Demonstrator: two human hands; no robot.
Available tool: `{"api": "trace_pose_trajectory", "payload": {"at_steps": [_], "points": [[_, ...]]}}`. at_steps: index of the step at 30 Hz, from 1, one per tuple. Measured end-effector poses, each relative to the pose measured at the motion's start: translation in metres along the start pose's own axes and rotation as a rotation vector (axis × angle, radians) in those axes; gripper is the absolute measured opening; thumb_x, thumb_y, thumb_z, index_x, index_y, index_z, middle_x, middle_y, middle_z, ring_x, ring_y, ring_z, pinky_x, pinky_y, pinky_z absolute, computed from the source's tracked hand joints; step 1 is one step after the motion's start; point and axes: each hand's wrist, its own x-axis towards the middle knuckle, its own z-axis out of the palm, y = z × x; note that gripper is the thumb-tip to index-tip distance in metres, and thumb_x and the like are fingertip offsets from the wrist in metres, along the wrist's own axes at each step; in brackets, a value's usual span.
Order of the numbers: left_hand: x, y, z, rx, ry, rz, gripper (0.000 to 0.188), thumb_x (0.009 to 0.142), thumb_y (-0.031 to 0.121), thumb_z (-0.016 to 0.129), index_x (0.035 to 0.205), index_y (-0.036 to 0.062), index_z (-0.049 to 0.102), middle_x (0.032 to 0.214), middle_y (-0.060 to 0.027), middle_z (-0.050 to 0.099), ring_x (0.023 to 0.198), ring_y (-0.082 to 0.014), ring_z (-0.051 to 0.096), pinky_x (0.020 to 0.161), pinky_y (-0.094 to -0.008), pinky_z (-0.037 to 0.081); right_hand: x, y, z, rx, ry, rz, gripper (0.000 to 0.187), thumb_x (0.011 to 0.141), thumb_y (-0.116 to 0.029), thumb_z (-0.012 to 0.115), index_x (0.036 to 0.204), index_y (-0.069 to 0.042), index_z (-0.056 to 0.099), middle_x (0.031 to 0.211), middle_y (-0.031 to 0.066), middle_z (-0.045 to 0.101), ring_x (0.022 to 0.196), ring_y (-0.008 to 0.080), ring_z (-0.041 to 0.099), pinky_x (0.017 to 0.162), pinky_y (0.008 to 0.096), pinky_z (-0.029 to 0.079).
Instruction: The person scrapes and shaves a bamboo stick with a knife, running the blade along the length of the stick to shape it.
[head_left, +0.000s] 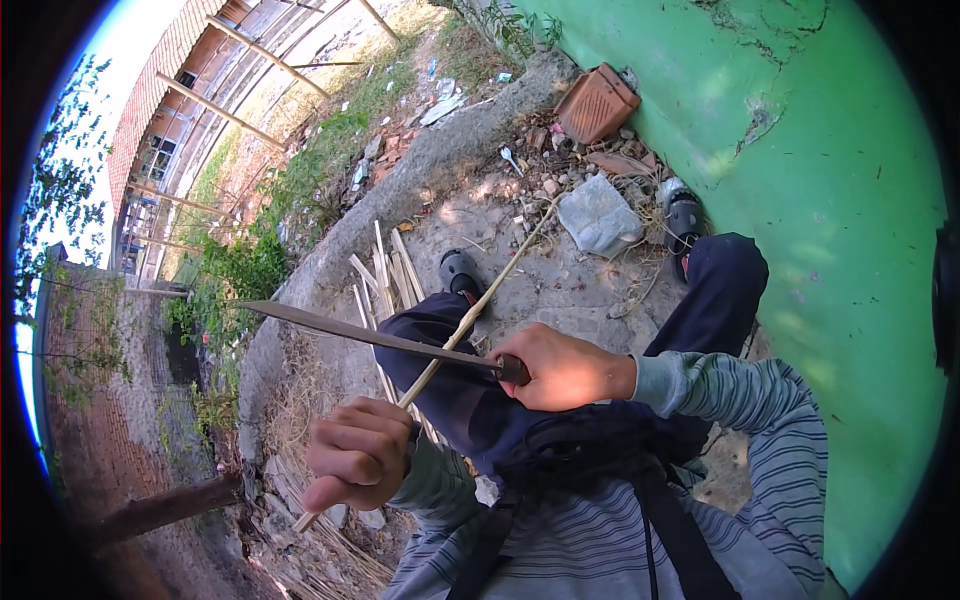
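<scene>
My left hand [358, 455] is closed round the lower end of a long, thin pale wooden stick [478, 308], perhaps bamboo. The stick slants up and away over my left leg, its far end near a crumpled pale plastic bag [600, 216]. In my right hand [570, 368] is the dark handle of a long-bladed knife [375, 335]. The blade points left and crosses the stick above my left hand, against it or very close. Fingers of both hands are wrapped tight; the gripped part of the handle is hidden.
Several split pale strips [385, 275] lie on the ground beyond my left knee. A green wall [830, 250] rises close on my right. Ahead are an orange-brown clay block [597, 103], rubble and a curved concrete kerb [400, 170]. More thin strips and dry shavings lie at lower left.
</scene>
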Motion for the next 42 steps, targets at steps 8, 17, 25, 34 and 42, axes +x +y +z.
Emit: {"api": "trace_pose_trajectory", "payload": {"at_steps": [8, 17, 25, 34, 42], "points": [[-0.008, -0.007, 0.002, 0.05, 0.08, -0.014, 0.07, 0.112, 0.056, 0.027, 0.056, 0.0145, 0.024, 0.043, 0.0029, 0.029, 0.031, -0.0085, 0.024, 0.033, -0.0261, 0.016, 0.003, -0.008, -0.004, -0.019, -0.026, 0.125, 0.015, 0.074, -0.003, 0.065, 0.086, 0.003, 0.07, 0.082, 0.02, 0.071, 0.079, 0.0355, 0.072, 0.074, 0.0423, 0.055], [-0.008, -0.013, 0.007, 0.093, 0.222, -0.08, 0.069, 0.111, 0.06, 0.025, 0.056, 0.0182, 0.022, 0.044, 0.0071, 0.021, 0.034, -0.0063, 0.016, 0.035, -0.0251, 0.012, 0.013, 0.029, -0.013, 0.007, 0.006, 0.201, 0.011, 0.074, -0.003, 0.066, 0.084, 0.002, 0.068, 0.072, 0.0164, 0.067, 0.064, 0.027, 0.065, 0.062, 0.0398, 0.05], [-0.005, -0.016, 0.014, 0.076, 0.21, -0.088, 0.069, 0.111, 0.06, 0.026, 0.056, 0.0181, 0.022, 0.044, 0.0069, 0.021, 0.035, -0.0058, 0.015, 0.035, -0.0244, 0.011, 0.016, 0.034, -0.012, -0.038, 0.036, 0.062, 0.009, 0.075, -0.005, 0.064, 0.081, 0.001, 0.068, 0.068, 0.0155, 0.066, 0.062, 0.0274, 0.065, 0.06, 0.0405, 0.049], [-0.011, -0.018, 0.008, 0.068, 0.263, -0.058, 0.071, 0.111, 0.059, 0.025, 0.055, 0.0157, 0.023, 0.042, 0.0047, 0.024, 0.032, -0.0069, 0.021, 0.034, -0.0248, 0.015, 0.017, 0.043, -0.015, -0.008, 0.063, 0.165, 0.01, 0.072, -0.004, 0.063, 0.079, 0.0, 0.068, 0.067, 0.0125, 0.067, 0.062, 0.0235, 0.067, 0.061, 0.0381, 0.051], [-0.02, -0.019, 0.014, 0.088, 0.629, 0.004, 0.066, 0.112, 0.06, 0.02, 0.061, 0.0181, 0.025, 0.048, 0.0053, 0.017, 0.041, -0.007, 0.009, 0.041, -0.0287, 0.008, 0.036, 0.071, 0.001, -0.18, 0.18, 0.205, 0.016, 0.073, -0.006, 0.064, 0.086, 0.001, 0.071, 0.078, 0.0222, 0.069, 0.074, 0.0398, 0.069, 0.069, 0.0464, 0.053]]}}
